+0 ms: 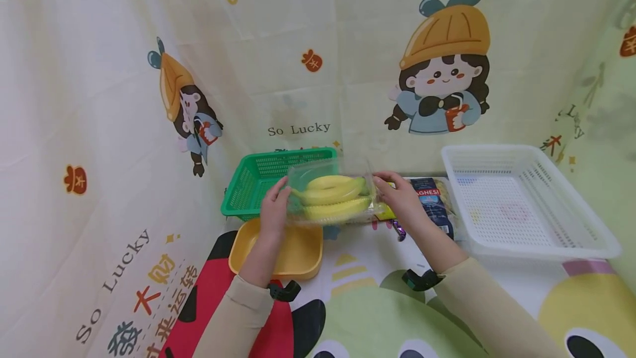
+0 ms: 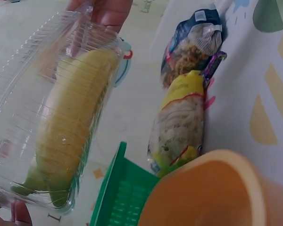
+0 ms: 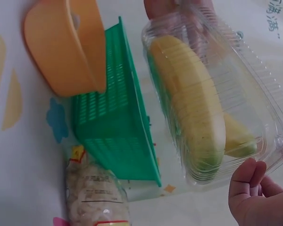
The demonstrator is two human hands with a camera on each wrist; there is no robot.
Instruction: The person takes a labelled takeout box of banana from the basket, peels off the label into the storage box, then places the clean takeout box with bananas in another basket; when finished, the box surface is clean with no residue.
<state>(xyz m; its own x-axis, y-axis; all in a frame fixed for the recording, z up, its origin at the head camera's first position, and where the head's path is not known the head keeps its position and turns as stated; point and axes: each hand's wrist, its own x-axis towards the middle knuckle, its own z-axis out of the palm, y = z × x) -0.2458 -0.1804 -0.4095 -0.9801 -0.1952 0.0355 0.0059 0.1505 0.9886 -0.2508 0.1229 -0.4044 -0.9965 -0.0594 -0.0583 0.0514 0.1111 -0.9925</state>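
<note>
Both hands hold up a clear plastic clamshell box [image 1: 293,173] with yellow bananas [image 1: 332,191] inside. The left hand [image 1: 275,209] grips its left end, and the right hand [image 1: 399,195] grips the opposite end. In the right wrist view, fingers [image 3: 247,176] pinch the box's lower corner. The box hangs above the table, partly in front of a green basket [image 1: 243,181] and just above a yellow-orange bin [image 1: 310,250]. Behind the right hand lie a bag with a yellow top [image 2: 181,117] and a dark blue AGNESI bag [image 1: 431,200].
A large white perforated basket [image 1: 502,203] stands at the right. A small shiny purple item [image 1: 399,230] lies by the bags. The table cover is printed with cartoon shapes, and a printed cloth [image 1: 298,87] hangs behind and at the sides.
</note>
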